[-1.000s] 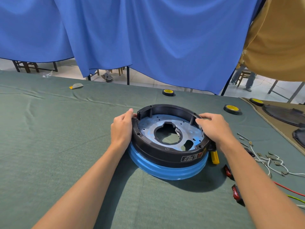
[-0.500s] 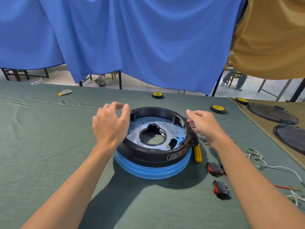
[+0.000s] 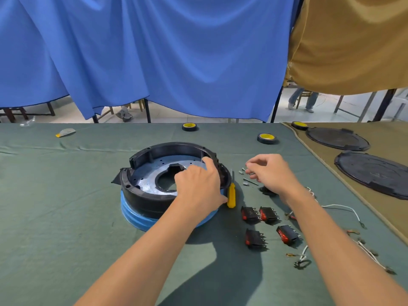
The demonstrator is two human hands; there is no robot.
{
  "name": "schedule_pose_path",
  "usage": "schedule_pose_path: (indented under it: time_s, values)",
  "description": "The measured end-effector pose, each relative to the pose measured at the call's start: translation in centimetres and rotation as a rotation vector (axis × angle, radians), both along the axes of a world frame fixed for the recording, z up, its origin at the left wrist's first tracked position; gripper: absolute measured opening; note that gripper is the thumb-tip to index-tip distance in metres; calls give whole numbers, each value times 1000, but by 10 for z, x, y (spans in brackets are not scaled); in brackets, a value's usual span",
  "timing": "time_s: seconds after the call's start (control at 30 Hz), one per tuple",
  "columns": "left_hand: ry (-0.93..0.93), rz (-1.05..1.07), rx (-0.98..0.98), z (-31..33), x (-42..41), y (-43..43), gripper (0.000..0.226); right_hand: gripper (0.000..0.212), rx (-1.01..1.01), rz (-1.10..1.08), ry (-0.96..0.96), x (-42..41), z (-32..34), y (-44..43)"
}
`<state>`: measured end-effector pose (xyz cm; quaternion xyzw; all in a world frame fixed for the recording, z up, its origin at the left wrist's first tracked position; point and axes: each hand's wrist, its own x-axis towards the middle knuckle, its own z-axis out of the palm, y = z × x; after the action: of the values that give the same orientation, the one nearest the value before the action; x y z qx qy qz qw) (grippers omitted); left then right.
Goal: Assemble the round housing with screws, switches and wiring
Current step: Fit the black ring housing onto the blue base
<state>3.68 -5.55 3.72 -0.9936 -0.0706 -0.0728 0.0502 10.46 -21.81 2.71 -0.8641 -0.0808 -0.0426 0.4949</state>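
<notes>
Black round housing (image 3: 141,193) on blue ring (image 3: 132,214), silvery-grey inner plate (image 3: 146,181), yellow screwdriver handle (image 3: 231,195), black-and-red switches (image 3: 250,215), dark green tablecloth (image 3: 55,206), blue curtain (image 3: 154,51)
</notes>
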Motion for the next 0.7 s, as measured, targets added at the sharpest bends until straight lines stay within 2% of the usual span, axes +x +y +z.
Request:
schedule_pose_path:
  time_s: [0.07, 0.17, 0.3, 0.4, 0.5, 0.7]
  values:
    - [27, -1, -26, 1, 0, 0, 104, 17, -26, 28, -9, 2, 0, 2]
    - [23, -13, -42, 1, -1, 2, 83, 15, -137, 33, -56, 5, -2, 4]
    - [38, -75, -40, 1, -5, 16, 70, 18, -490, 43, -132, 11, -9, 2]
    - [66, -147, -1, 2, -7, 33, 73, 20, -687, 83, -107, 11, -15, 4]
    - [95, -224, 32, 3, -9, 52, 83, 19, -822, 71, -168, 6, -16, 10]
    - [94, -333, 60, 3, -17, 83, 95, 25, -898, 59, -189, 0, -12, 21]
